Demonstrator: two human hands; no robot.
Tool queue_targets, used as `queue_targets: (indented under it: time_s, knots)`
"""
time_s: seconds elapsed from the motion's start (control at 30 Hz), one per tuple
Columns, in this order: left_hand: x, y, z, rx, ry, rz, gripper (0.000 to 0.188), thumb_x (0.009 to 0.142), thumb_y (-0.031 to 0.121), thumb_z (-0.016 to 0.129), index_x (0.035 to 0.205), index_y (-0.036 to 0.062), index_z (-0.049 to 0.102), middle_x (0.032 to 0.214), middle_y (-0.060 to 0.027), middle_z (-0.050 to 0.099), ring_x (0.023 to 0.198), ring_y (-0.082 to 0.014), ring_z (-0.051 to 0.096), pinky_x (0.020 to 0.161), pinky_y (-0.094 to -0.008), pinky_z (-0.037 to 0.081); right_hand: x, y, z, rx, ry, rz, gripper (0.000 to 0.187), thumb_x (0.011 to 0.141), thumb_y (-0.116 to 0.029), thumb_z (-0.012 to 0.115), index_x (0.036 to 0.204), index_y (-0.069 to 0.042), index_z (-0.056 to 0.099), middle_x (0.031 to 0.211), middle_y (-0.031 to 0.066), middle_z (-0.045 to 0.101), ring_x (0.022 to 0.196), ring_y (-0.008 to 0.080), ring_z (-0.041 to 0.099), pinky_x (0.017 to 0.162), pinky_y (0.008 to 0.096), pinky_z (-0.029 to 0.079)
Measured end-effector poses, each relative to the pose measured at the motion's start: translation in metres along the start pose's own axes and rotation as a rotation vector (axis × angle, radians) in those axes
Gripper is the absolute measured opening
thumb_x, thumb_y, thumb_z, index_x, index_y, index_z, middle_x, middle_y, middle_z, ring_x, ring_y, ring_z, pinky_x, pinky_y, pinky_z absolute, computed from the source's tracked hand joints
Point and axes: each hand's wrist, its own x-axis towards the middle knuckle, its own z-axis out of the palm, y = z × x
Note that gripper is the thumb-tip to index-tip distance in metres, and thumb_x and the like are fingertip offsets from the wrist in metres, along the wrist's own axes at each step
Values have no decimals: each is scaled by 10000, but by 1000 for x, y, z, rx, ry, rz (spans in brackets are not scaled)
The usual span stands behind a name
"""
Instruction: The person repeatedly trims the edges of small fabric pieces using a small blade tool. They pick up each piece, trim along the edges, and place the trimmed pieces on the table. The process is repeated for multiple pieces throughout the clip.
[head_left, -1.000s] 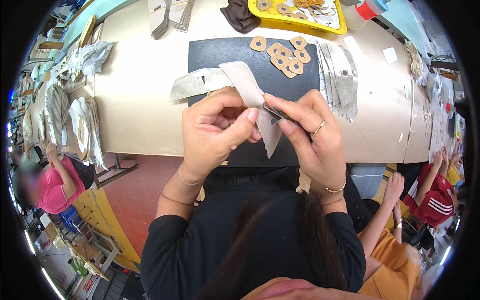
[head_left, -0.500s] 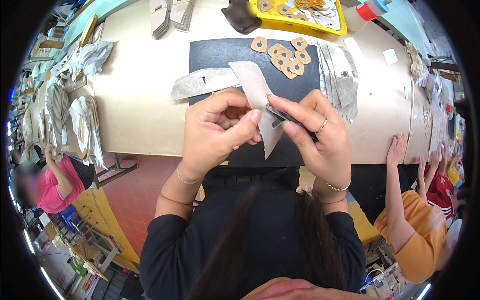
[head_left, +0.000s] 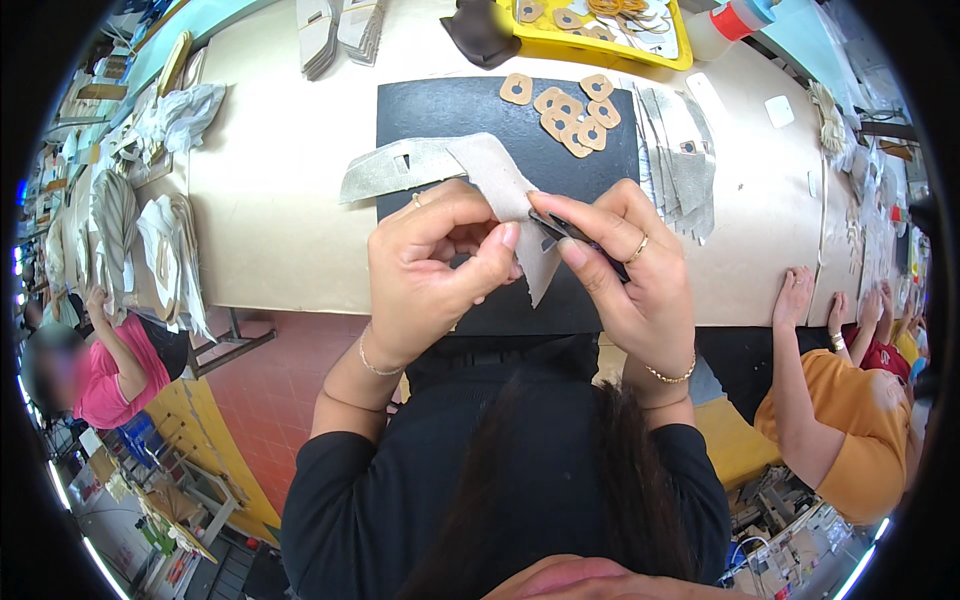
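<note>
My left hand pinches a pale beige shoe-upper piece between thumb and fingers. Its upper end bends over to the left, and its pointed lower end hangs down. In my right hand are small dark snips, their tip against the piece's right edge close to my left fingertips. Whether the blades are parted I cannot tell. Behind my left hand lies a silvery-grey piece with a small square hole, partly on a black mat. Several tan rounded patches with dark centres rest at the mat's far right.
Layered grey pieces lie right of the mat. A yellow tray of patches, a dark crumpled thing and a bottle stand at the back. Pale stacks are far left. A co-worker's hand rests on the table's right.
The beige piece's upper end has dropped and folded toward the left. My hands stay almost in place, the right one slightly leftward. The orange-sleeved co-worker at right has shifted.
</note>
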Motion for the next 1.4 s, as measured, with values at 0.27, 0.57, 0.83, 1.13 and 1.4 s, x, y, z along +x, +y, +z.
queue_targets:
  time_s: [0.27,0.57,0.83,1.13,1.4]
  knots:
    - [-2,0,1,113,50,11,88,853,-57,667,935,-82,683,814,-80,632,684,-104,655,596,-214,529,-1,-2,3,103,22,87,320,870,-50,658,1185,-65,708,784,20,463,713,132,459,650,250,376]
    - [-2,-14,5,7,71,95,135,875,-64,653,1003,-88,687,939,-117,685,769,-152,699,650,-241,570,-3,-3,4,147,39,126,366,877,-20,645,1239,-61,680,812,18,468,722,123,460,656,236,382]
    - [-5,-19,11,-133,70,67,227,903,-51,629,1127,-85,631,1037,-148,691,870,-186,708,730,-280,594,-5,-5,21,20,157,21,421,863,9,661,1279,-61,654,815,27,478,727,134,470,650,242,409]
    - [-1,-15,11,-386,92,-1,276,945,27,616,1204,-66,601,1094,-141,678,954,-195,676,788,-319,595,-3,-5,23,-128,177,-90,484,830,65,666,1295,-64,636,803,66,486,657,181,521,595,289,458]
    - [-3,-19,10,-358,78,61,240,940,30,630,1164,-54,645,1092,-152,680,912,-195,679,704,-308,604,-7,-9,28,-92,221,-10,437,859,29,667,1290,-35,636,819,53,494,700,151,475,642,256,423]
